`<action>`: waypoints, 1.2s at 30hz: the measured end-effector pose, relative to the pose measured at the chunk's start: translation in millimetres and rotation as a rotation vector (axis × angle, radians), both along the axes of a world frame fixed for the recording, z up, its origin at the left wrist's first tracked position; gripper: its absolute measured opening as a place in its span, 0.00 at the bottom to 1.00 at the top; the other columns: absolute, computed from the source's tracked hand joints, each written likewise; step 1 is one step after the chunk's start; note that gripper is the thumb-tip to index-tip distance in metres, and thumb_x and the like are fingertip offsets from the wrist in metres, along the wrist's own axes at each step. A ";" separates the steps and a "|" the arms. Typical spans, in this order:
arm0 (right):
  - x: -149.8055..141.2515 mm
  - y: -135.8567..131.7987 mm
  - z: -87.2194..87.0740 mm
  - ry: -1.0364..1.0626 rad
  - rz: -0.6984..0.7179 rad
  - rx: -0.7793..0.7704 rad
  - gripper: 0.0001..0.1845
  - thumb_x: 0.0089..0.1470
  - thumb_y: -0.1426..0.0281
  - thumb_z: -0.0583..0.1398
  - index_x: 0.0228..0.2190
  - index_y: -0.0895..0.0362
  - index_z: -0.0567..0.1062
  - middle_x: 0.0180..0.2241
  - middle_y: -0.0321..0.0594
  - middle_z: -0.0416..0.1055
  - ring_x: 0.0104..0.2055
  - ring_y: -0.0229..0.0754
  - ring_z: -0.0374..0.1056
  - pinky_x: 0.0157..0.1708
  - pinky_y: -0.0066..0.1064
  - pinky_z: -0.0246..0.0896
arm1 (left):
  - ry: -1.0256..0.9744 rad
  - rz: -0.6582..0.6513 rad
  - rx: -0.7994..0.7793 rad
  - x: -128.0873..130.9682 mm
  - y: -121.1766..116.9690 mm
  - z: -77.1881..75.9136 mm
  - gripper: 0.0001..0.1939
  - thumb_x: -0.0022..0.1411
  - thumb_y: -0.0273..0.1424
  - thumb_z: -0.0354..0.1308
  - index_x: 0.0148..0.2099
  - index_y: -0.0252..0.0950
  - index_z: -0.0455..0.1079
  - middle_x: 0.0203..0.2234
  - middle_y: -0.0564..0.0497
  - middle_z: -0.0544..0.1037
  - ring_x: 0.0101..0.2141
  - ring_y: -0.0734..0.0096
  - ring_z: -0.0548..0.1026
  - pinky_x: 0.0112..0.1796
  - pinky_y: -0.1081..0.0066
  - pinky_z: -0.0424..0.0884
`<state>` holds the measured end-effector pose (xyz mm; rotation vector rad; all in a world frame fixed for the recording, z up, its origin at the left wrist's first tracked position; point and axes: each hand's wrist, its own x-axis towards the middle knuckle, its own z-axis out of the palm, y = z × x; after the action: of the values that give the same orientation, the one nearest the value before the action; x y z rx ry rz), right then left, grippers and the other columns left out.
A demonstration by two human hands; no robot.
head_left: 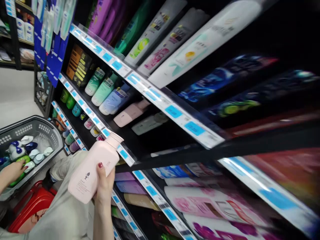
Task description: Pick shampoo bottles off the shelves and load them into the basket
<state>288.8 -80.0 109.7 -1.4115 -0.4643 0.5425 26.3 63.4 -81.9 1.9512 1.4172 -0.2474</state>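
Note:
My right hand (104, 186) is wrapped round a pale pink pump bottle (93, 168), held tilted in front of the shelf edge with its pump head pointing up and right. My left hand (13, 170) reaches into a grey shopping basket (37, 128) and rests on the bottles inside it; its fingers are partly hidden among them. The basket holds several white, blue and green bottles (23, 151). A matching pink bottle (130, 113) lies on the shelf beside other pump bottles.
Dark store shelves (160, 100) with blue price tags run diagonally across the view, packed with shampoo and body-wash bottles. A red basket (32, 203) sits below the grey one. My knee in light trousers (65, 206) is bent near the shelf. An aisle floor (15, 96) lies at left.

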 end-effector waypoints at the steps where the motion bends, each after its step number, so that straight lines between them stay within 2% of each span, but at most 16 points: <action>1: 2.1 -0.8 -3.3 -0.147 0.012 -0.037 0.35 0.41 0.55 0.67 0.49 0.57 0.68 0.35 0.39 0.74 0.32 0.41 0.70 0.35 0.31 0.66 | -0.029 0.033 0.007 3.1 -1.6 6.3 0.30 0.63 0.40 0.34 0.52 0.21 0.64 0.42 0.24 0.74 0.46 0.35 0.73 0.45 0.50 0.66; 3: 7.6 -0.4 -17.3 -0.488 0.077 -0.109 0.32 0.38 0.57 0.69 0.45 0.57 0.71 0.34 0.40 0.74 0.32 0.42 0.69 0.34 0.32 0.65 | -0.127 0.097 0.030 7.6 -5.4 24.9 0.27 0.63 0.41 0.36 0.51 0.27 0.65 0.46 0.31 0.74 0.48 0.44 0.72 0.48 0.55 0.67; 5: 11.5 4.5 -40.6 -0.815 0.258 -0.095 0.30 0.38 0.61 0.70 0.44 0.55 0.71 0.36 0.42 0.75 0.34 0.45 0.71 0.35 0.34 0.67 | -0.319 0.121 0.063 9.2 -12.4 52.7 0.26 0.66 0.42 0.35 0.57 0.34 0.60 0.51 0.42 0.72 0.51 0.63 0.71 0.51 0.69 0.66; 6: 11.6 8.6 -54.5 -0.946 0.375 -0.048 0.29 0.39 0.63 0.70 0.45 0.54 0.71 0.38 0.43 0.75 0.36 0.47 0.72 0.36 0.35 0.68 | -0.459 0.115 0.093 9.1 -17.9 69.2 0.26 0.65 0.44 0.37 0.59 0.36 0.57 0.53 0.45 0.70 0.52 0.67 0.70 0.51 0.73 0.66; 8: 7.1 19.1 -83.2 -1.129 0.604 0.065 0.28 0.43 0.66 0.68 0.47 0.55 0.69 0.38 0.45 0.75 0.38 0.49 0.73 0.37 0.38 0.69 | -0.788 0.033 0.170 8.4 -33.5 102.8 0.32 0.61 0.48 0.51 0.62 0.38 0.55 0.59 0.44 0.63 0.57 0.62 0.64 0.56 0.69 0.62; 10: -2.4 29.9 -109.2 -1.214 0.754 0.149 0.28 0.45 0.68 0.65 0.49 0.57 0.67 0.40 0.47 0.75 0.40 0.50 0.73 0.38 0.41 0.70 | -0.781 -0.065 0.238 8.5 -52.2 128.5 0.33 0.56 0.44 0.60 0.60 0.41 0.57 0.59 0.44 0.61 0.58 0.57 0.61 0.59 0.62 0.58; 13: -19.1 42.7 -137.6 -1.202 0.915 0.204 0.29 0.45 0.72 0.62 0.50 0.58 0.64 0.41 0.49 0.75 0.41 0.51 0.73 0.39 0.41 0.71 | -0.443 -0.067 0.318 9.9 -74.9 140.2 0.16 0.58 0.34 0.59 0.48 0.35 0.65 0.43 0.44 0.72 0.44 0.57 0.71 0.45 0.62 0.69; 15: -27.6 48.3 -149.1 -1.139 1.013 0.200 0.31 0.43 0.74 0.61 0.51 0.57 0.63 0.41 0.47 0.74 0.41 0.50 0.73 0.39 0.39 0.71 | -0.293 -0.067 0.421 10.2 -82.7 135.0 0.12 0.58 0.34 0.58 0.43 0.33 0.65 0.36 0.44 0.74 0.37 0.58 0.73 0.37 0.64 0.70; 17: -32.2 52.5 -156.9 -1.076 1.109 0.188 0.32 0.42 0.74 0.62 0.51 0.56 0.62 0.41 0.46 0.74 0.41 0.49 0.73 0.40 0.38 0.71 | -0.219 -0.115 0.517 11.0 -84.0 128.9 0.16 0.58 0.36 0.59 0.45 0.34 0.64 0.36 0.45 0.74 0.36 0.58 0.74 0.34 0.65 0.69; 20: -31.9 57.8 -167.6 -0.988 1.179 0.173 0.32 0.44 0.70 0.64 0.51 0.54 0.61 0.42 0.44 0.74 0.43 0.49 0.72 0.46 0.41 0.69 | -0.112 -0.216 0.544 19.7 -72.4 126.8 0.10 0.62 0.38 0.53 0.41 0.36 0.64 0.32 0.50 0.74 0.31 0.62 0.75 0.29 0.67 0.65; 22: -28.1 62.3 -175.8 -0.903 1.113 0.093 0.34 0.46 0.66 0.65 0.53 0.53 0.59 0.45 0.44 0.73 0.47 0.51 0.71 0.50 0.45 0.66 | -0.015 -0.236 0.529 33.1 -54.2 126.5 0.11 0.66 0.38 0.46 0.37 0.36 0.63 0.29 0.50 0.73 0.29 0.62 0.74 0.28 0.66 0.64; 25: -19.7 70.5 -187.3 -0.697 0.827 -0.131 0.40 0.49 0.63 0.63 0.58 0.55 0.52 0.53 0.52 0.66 0.55 0.54 0.66 0.52 0.47 0.64 | 0.170 -0.114 0.475 60.8 -13.5 116.3 0.17 0.69 0.40 0.39 0.40 0.35 0.64 0.31 0.47 0.76 0.32 0.57 0.76 0.31 0.64 0.67; 27: -14.5 74.9 -192.0 -0.540 0.604 -0.254 0.40 0.52 0.60 0.60 0.60 0.59 0.50 0.54 0.57 0.64 0.53 0.54 0.66 0.50 0.46 0.65 | 0.283 -0.030 0.446 79.2 17.9 100.3 0.20 0.69 0.42 0.38 0.43 0.34 0.64 0.32 0.43 0.77 0.34 0.52 0.77 0.32 0.62 0.68; 29: -11.3 76.8 -194.0 -0.422 0.487 -0.316 0.37 0.55 0.57 0.56 0.59 0.61 0.51 0.51 0.58 0.65 0.48 0.52 0.69 0.46 0.44 0.67 | 0.345 0.005 0.445 94.5 48.4 78.6 0.21 0.69 0.42 0.39 0.46 0.32 0.65 0.33 0.39 0.78 0.35 0.48 0.77 0.32 0.60 0.69; 31: -10.4 76.1 -193.8 -0.360 0.467 -0.337 0.35 0.56 0.54 0.54 0.58 0.60 0.53 0.51 0.57 0.65 0.43 0.50 0.70 0.42 0.42 0.68 | 0.374 0.031 0.446 106.6 76.1 54.1 0.21 0.69 0.41 0.40 0.48 0.31 0.65 0.35 0.37 0.77 0.36 0.48 0.77 0.34 0.59 0.70; 36: -13.5 73.0 -190.1 -0.301 0.424 -0.344 0.32 0.58 0.54 0.51 0.56 0.60 0.56 0.49 0.55 0.65 0.41 0.47 0.70 0.41 0.39 0.67 | 0.438 0.146 0.386 129.4 132.1 -9.7 0.21 0.70 0.41 0.43 0.51 0.30 0.65 0.36 0.43 0.76 0.37 0.62 0.76 0.41 0.59 0.72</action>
<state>275.4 -7.0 -80.4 -1.7450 -0.9611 0.7811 155.8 195.5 -91.6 2.1717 2.0053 -0.3719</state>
